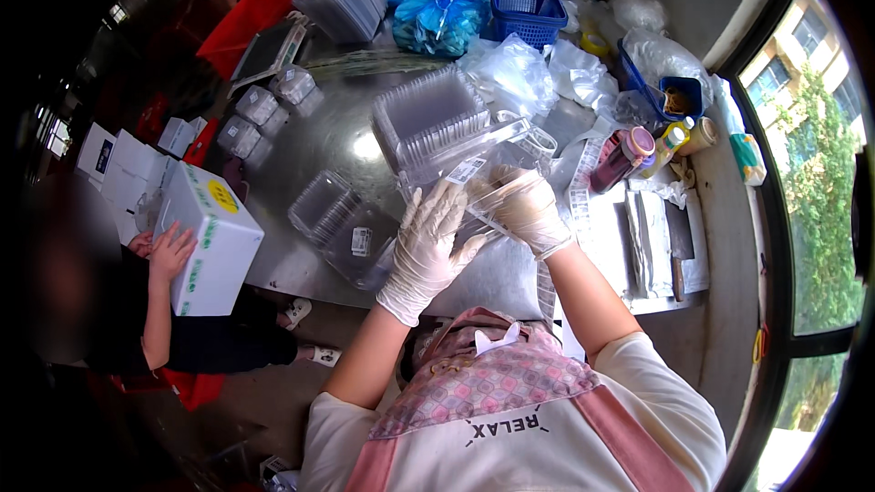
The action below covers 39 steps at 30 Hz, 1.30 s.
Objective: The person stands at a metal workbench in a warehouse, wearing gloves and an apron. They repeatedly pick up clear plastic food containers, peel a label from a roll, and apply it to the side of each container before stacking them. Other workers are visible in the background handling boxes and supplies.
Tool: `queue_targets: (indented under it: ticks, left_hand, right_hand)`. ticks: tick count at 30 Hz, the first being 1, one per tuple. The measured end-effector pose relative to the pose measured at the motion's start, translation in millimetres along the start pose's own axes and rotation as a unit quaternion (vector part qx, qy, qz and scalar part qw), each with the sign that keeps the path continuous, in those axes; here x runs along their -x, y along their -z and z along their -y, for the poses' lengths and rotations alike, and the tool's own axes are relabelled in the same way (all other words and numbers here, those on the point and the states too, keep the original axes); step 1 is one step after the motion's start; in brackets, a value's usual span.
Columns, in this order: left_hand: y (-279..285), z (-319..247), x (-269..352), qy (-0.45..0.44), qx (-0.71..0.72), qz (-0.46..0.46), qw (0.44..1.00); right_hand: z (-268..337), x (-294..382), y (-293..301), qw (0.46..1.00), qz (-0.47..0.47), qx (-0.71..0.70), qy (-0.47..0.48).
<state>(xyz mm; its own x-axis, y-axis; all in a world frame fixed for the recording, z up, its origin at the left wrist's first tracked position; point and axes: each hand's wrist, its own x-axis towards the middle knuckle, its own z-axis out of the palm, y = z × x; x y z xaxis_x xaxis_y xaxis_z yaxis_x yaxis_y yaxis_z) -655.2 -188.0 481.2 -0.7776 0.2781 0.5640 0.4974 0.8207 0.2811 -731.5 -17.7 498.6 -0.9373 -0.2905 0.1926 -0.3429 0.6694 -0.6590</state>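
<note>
Both hands wear thin whitish gloves and meet at a clear plastic clamshell container [495,140] in front of my chest. My left hand [432,246] has its fingertips at a white printed label [467,171] on the clear plastic, with the thumb apart along the near side. My right hand [525,208] grips the container's right part, its fingers partly hidden behind glare and clear film. Just beyond is a nested stack of clear clamshell containers [431,109]. Left of my left hand lies another open clear clamshell [325,208] bearing a label [361,241].
A strip of labels [580,184] runs at the right, near bottles [622,160] and a knife [679,273]. At left a co-worker's hand [172,249] rests on a white box [215,239]. Labelled packs [256,106], a blue basket [526,10] and plastic bags [513,75] stand farther back.
</note>
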Motion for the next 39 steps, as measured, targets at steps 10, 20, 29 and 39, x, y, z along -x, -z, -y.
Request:
queue_targets:
  ticks: [10, 20, 29, 39]
  left_hand:
    - [21, 4, -38, -0.015, -0.012, 0.126, 0.992]
    - [35, 3, -58, -0.033, 0.040, 0.105, 0.993]
    - [14, -18, -17, -0.049, -0.029, -0.049, 0.997]
    - [-15, -26, 23, -0.040, 0.013, -0.067, 0.997]
  right_hand:
    - [-9, 31, 54, 0.954, 0.158, -0.218, -0.135]
    - [-34, 56, 49, 0.869, 0.170, -0.440, -0.152]
    - [-19, 37, 16, 0.876, 0.043, -0.466, -0.119]
    - [-66, 3, -17, 0.985, -0.063, -0.154, 0.038]
